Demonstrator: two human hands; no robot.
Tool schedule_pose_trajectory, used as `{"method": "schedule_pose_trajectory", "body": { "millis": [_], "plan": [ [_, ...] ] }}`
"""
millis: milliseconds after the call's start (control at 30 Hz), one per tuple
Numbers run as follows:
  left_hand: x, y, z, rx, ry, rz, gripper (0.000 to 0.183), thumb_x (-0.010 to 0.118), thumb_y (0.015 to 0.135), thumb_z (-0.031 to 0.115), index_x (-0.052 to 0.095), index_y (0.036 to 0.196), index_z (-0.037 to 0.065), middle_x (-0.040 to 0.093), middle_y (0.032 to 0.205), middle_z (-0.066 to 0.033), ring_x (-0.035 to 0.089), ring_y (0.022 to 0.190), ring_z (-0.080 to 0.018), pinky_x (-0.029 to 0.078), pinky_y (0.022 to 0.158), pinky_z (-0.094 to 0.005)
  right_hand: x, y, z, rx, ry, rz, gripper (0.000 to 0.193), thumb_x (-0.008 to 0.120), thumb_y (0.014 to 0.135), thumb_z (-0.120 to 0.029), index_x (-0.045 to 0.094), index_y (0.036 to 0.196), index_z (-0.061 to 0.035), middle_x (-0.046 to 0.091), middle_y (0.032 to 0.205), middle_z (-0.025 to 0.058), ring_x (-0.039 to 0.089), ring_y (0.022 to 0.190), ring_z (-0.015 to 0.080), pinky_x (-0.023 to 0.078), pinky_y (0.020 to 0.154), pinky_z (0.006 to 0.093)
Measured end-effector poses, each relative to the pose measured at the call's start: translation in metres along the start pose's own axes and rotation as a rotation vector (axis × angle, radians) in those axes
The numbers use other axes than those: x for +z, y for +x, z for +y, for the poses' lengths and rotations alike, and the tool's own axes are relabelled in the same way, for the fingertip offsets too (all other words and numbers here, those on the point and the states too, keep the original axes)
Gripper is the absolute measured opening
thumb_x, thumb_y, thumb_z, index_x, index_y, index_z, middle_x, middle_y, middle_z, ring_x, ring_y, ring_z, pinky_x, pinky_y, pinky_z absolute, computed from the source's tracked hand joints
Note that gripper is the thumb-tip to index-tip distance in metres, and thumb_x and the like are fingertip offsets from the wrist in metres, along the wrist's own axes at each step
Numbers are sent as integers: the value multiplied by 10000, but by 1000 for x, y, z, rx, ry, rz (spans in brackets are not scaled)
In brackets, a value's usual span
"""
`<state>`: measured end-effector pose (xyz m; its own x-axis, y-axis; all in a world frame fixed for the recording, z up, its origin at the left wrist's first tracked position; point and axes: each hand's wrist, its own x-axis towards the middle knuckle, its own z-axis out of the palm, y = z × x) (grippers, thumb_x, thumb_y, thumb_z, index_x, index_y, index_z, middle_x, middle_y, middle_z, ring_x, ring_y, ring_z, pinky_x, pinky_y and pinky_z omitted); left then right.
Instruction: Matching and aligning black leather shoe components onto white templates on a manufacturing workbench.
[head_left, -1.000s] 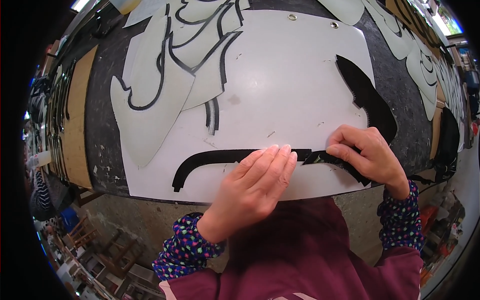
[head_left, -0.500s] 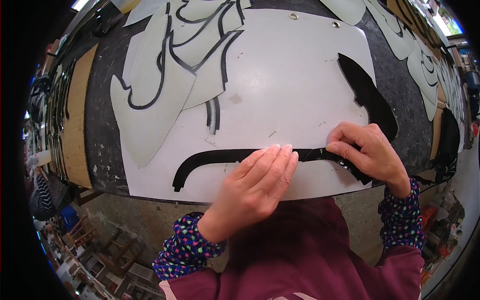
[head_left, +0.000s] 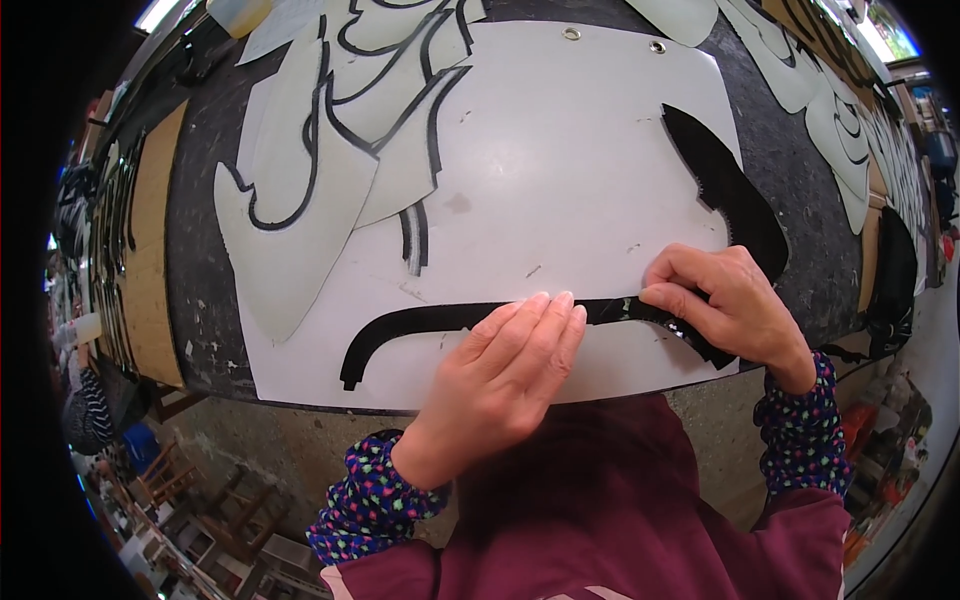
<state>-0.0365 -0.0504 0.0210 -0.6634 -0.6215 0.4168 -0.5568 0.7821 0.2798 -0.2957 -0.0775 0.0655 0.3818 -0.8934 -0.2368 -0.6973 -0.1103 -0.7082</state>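
Observation:
A long black curved strip point(head_left: 430, 318), like a cut piece of fabric or leather, lies arched along the near part of a white sheet point(head_left: 560, 130). My left hand point(head_left: 505, 370) rests flat on its middle, fingers stretched out side by side and covering that stretch. Toward the strip's right end, my right hand point(head_left: 730, 305) has thumb and forefinger closed at its upper edge. Small shiny spots show on the strip beside that thumb. Just beyond my right hand lies a wider black shaped piece point(head_left: 735, 190), its lower part partly hidden by the hand.
Pale cut pieces with dark edging point(head_left: 300, 260) overlap at the sheet's left. A short dark strip point(head_left: 414, 240) pokes out below them. More pale pieces point(head_left: 838, 140) lie far right on the dark table point(head_left: 205, 300). Cardboard point(head_left: 155, 250) stands left; two metal eyelets point(head_left: 571, 34) mark the sheet's far edge.
The view has shifted slightly, so the table things appear a little further left. Both hands keep their places on the black strip.

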Motion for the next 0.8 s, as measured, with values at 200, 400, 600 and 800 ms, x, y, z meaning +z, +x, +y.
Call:
{"method": "schedule_pose_trajectory", "body": {
  "millis": [200, 400, 600, 800],
  "plan": [
    [-1, 0, 0, 0, -1, -7, 353, 625, 826, 0, 735, 1161, 14, 692, 1200, -107, 668, 1095, -236, 557, 943, -352, 1, 0, 1, -29, -6, 14, 153, 690, 932, -175, 651, 889, -33, 630, 649, 101, 634, 579, 266, 471, 546, 334],
    [-3, 1, 1, -2, -3, -21, 360, 620, 821, -3, 733, 1162, 9, 691, 1203, -110, 668, 1096, -241, 555, 944, -354, 3, 0, 2, -45, -42, 17, 164, 687, 934, -194, 640, 890, -42, 649, 670, 93, 646, 614, 281, 475, 564, 345],
    [-2, 1, 1, 0, -3, -26, 366, 614, 816, -7, 731, 1163, 7, 689, 1207, -111, 665, 1102, -243, 553, 948, -357, 3, 0, 3, -56, -34, 29, 133, 700, 921, -144, 656, 874, -28, 610, 639, 69, 596, 537, 179, 451, 531, 283],
    [-2, 3, 0, 10, -5, -26, 376, 603, 809, -18, 730, 1163, 5, 687, 1211, -111, 662, 1103, -248, 556, 944, -363, 3, -1, 3, -53, -49, 36, 139, 708, 918, -156, 658, 870, -37, 609, 631, 62, 592, 533, 188, 446, 527, 284]
  ]
}}
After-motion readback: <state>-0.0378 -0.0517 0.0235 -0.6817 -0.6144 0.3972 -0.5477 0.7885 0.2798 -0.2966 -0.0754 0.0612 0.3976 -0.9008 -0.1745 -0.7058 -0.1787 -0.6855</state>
